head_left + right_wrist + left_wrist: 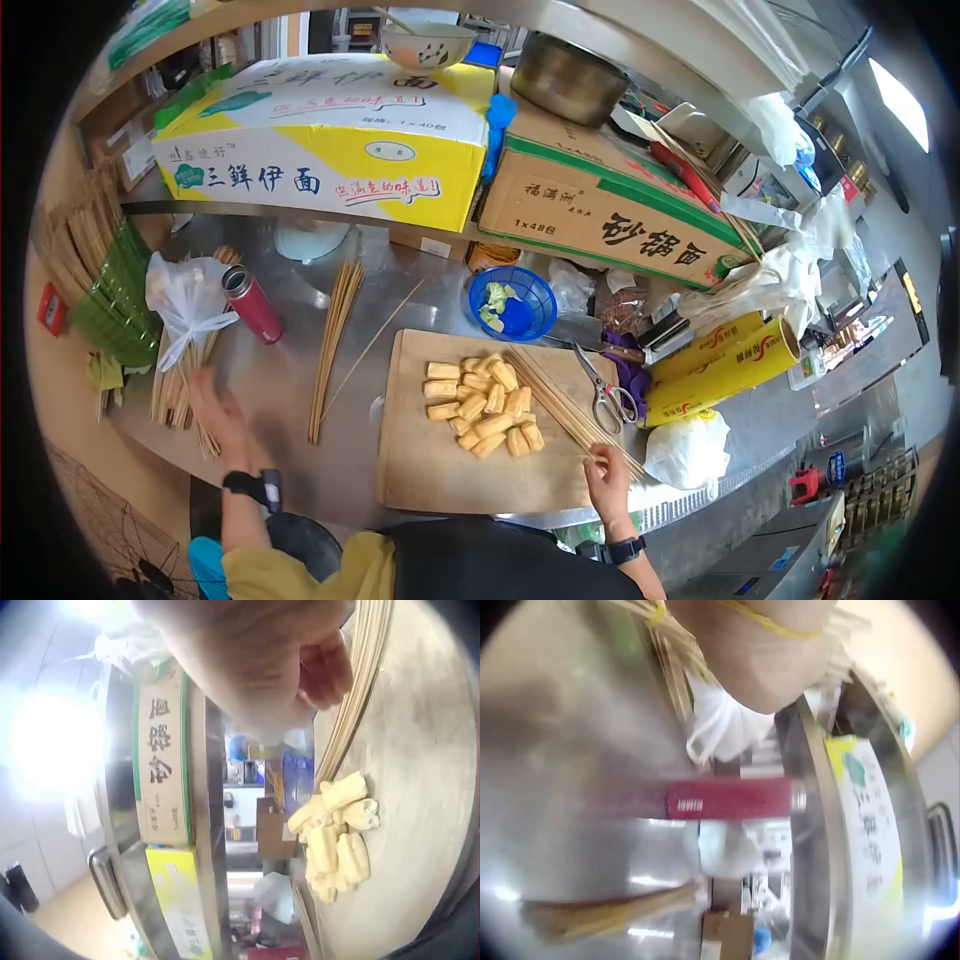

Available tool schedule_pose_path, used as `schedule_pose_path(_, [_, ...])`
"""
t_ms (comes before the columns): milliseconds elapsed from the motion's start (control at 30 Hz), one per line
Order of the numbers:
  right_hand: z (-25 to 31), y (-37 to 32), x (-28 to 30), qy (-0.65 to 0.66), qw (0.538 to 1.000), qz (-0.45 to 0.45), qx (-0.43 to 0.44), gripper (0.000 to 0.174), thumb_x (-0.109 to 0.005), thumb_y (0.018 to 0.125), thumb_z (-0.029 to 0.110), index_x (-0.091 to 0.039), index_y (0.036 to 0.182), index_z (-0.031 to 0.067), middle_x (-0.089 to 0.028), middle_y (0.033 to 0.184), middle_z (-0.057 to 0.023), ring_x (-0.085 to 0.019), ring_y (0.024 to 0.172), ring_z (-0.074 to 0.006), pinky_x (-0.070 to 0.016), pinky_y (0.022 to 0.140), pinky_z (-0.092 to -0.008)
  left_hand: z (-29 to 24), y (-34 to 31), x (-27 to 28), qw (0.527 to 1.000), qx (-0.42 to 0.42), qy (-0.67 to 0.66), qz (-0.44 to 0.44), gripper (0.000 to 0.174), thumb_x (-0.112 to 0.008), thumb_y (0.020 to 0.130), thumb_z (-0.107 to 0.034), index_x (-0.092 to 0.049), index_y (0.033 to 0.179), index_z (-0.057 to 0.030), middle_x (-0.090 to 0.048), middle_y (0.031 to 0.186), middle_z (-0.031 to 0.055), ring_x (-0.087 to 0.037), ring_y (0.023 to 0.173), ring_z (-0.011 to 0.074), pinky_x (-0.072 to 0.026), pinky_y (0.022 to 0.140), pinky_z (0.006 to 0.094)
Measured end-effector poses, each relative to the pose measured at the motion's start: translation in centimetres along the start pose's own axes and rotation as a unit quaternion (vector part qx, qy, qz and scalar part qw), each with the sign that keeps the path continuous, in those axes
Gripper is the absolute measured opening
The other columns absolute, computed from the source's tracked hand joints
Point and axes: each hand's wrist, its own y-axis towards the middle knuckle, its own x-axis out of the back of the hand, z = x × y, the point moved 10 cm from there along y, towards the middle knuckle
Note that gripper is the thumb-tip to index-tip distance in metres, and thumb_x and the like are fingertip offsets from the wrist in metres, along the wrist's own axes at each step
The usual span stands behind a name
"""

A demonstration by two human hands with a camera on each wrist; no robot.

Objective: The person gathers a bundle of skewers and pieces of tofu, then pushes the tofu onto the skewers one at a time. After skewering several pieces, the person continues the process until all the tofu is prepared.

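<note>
My right hand [607,482] is at the near end of a row of bamboo skewers [560,400] on the wooden cutting board [430,480]. In the right wrist view its fingers [328,671] curl in against the skewers, the thumb mostly hidden. Short pale-yellow rolled pieces [485,405] lie piled mid-board, to the left of the skewers. Blurred, my left hand [222,420] reaches toward a skewer bundle [180,390] beside a white plastic bag [185,300], with nothing visible in its grasp. A red thermos [253,305] stands close by.
Another skewer bundle [335,350] and one loose stick lie on the steel counter. Scissors [605,390] rest on the board's right edge. Behind are a blue basket [513,303] and noodle cartons [320,160]. Yellow wrap rolls [715,370] and a white bag [690,450] sit right.
</note>
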Motion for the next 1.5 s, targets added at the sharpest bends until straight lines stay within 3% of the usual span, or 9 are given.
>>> schedule_pose_path(67, [3.5, -1.2, 0.7, -0.167, 0.973, -0.075, 0.14, 0.06, -0.071, 0.071, 0.021, -0.048, 0.123, 0.0037, -0.044, 0.129, -0.0214, -0.044, 0.116, -0.0374, -0.0356, 0.099, -0.045, -7.5, -2.7, -1.0, 0.984, -0.111, -0.043, 0.13, 0.057, -0.064, 0.077, -0.014, -0.043, 0.129, -0.0037, -0.04, 0.136, 0.0187, -0.036, 0.124, 0.0396, -0.0265, 0.105, 0.046])
schedule_pose_path(100, [6.0, 2.5, 1.4, -0.241, 0.953, -0.094, 0.16, 0.06, -0.071, 0.07, 0.021, -0.047, 0.123, 0.0028, -0.045, 0.127, -0.0221, -0.045, 0.115, -0.0383, -0.0358, 0.098, -0.0448, -12.3, -3.8, -6.9, 0.963, -0.151, -0.063, 0.215, 0.058, -0.065, 0.076, -0.014, -0.043, 0.129, -0.0037, -0.038, 0.138, 0.0185, -0.036, 0.124, 0.0395, -0.0278, 0.104, 0.0466])
schedule_pose_path(200, [6.6, 4.1, -1.9, -0.328, 0.923, -0.109, 0.168, 0.063, -0.071, 0.069, 0.022, -0.046, 0.123, 0.0001, -0.048, 0.122, -0.0239, -0.046, 0.112, -0.0406, -0.0364, 0.097, -0.0446, -15.5, -4.5, -8.9, 0.957, -0.095, -0.053, 0.268, 0.062, -0.066, 0.074, -0.014, -0.041, 0.131, -0.0067, -0.037, 0.136, 0.0173, -0.036, 0.123, 0.04, -0.0292, 0.103, 0.0482])
schedule_pose_path(567, [4.1, 8.6, -4.1, -0.439, 0.89, -0.055, 0.11, 0.051, -0.059, 0.07, 0.005, -0.046, 0.12, -0.0009, -0.053, 0.106, -0.0179, -0.05, 0.1, -0.0353, -0.0424, 0.088, -0.0414, -11.9, -4.1, -13.8, 0.928, 0.003, 0.054, 0.368, 0.056, -0.053, 0.081, 0.001, -0.039, 0.133, -0.013, -0.046, 0.119, 0.0132, -0.047, 0.106, 0.034, -0.0433, 0.09, 0.0397])
schedule_pose_path(733, [2.6, 10.9, -5.9, -0.547, 0.825, -0.062, 0.126, 0.02, -0.058, 0.074, 0.007, -0.056, 0.093, 0.0026, -0.056, 0.098, -0.014, -0.058, 0.09, -0.0268, -0.0533, 0.064, -0.0338, -11.6, -4.5, -10.1, 0.938, 0.001, 0.054, 0.343, 0.054, -0.053, 0.08, 0.001, -0.041, 0.132, -0.0113, -0.045, 0.123, 0.0148, -0.046, 0.11, 0.0345, -0.0415, 0.094, 0.0414])
schedule_pose_path(967, [1.9, 12.4, -5.6, -0.512, 0.856, 0.07, 0.018, 0.02, -0.057, 0.079, 0.014, -0.059, 0.097, 0.0044, -0.065, 0.094, -0.014, -0.065, 0.085, -0.0292, -0.0533, 0.069, -0.0359, -17.7, -5.6, -8.4, 0.952, -0.116, -0.105, 0.262, 0.045, -0.055, 0.08, -0.004, -0.047, 0.124, -0.0027, -0.044, 0.129, 0.0171, -0.041, 0.119, 0.0352, -0.0336, 0.102, 0.0413])
schedule_pose_path(1133, [0.4, 11.8, -4.9, -0.474, 0.878, 0.058, 0.021, 0.029, -0.057, 0.08, 0.025, -0.06, 0.102, 0.0052, -0.064, 0.097, -0.015, -0.063, 0.089, -0.0321, -0.0516, 0.074, -0.0402, -29.5, -6.6, -11.0, 0.85, -0.109, -0.363, 0.367, 0.046, -0.059, 0.083, -0.014, -0.046, 0.126, -0.0049, -0.043, 0.132, 0.0152, -0.039, 0.122, 0.0349, -0.0314, 0.104, 0.0425])
schedule_pose_path(1333, [2.1, 8.4, -3.6, -0.454, 0.886, -0.003, 0.091, 0.025, -0.054, 0.081, 0.023, -0.056, 0.1, 0.0061, -0.06, 0.097, -0.0165, -0.059, 0.09, -0.0333, -0.0502, 0.074, -0.0422, -40.5, -8.3, -15.0, 0.815, -0.2, -0.276, 0.468, 0.05, -0.053, 0.089, -0.036, -0.041, 0.135, -0.0244, -0.041, 0.135, 0.011, -0.036, 0.126, 0.0314, -0.0265, 0.106, 0.045])
schedule_pose_path(1500, [-0.2, 7.0, -2.9, -0.408, 0.905, -0.043, 0.113, 0.022, -0.052, 0.08, 0.014, -0.048, 0.1, 0.0045, -0.058, 0.094, -0.0177, -0.059, 0.087, -0.0351, -0.0496, 0.074, -0.0441, -43.0, -11.9, -17.4, 0.787, -0.266, -0.221, 0.511, 0.043, -0.052, 0.088, -0.037, -0.046, 0.129, -0.0264, -0.043, 0.135, 0.0045, -0.036, 0.127, 0.0261, -0.0192, 0.107, 0.0488])
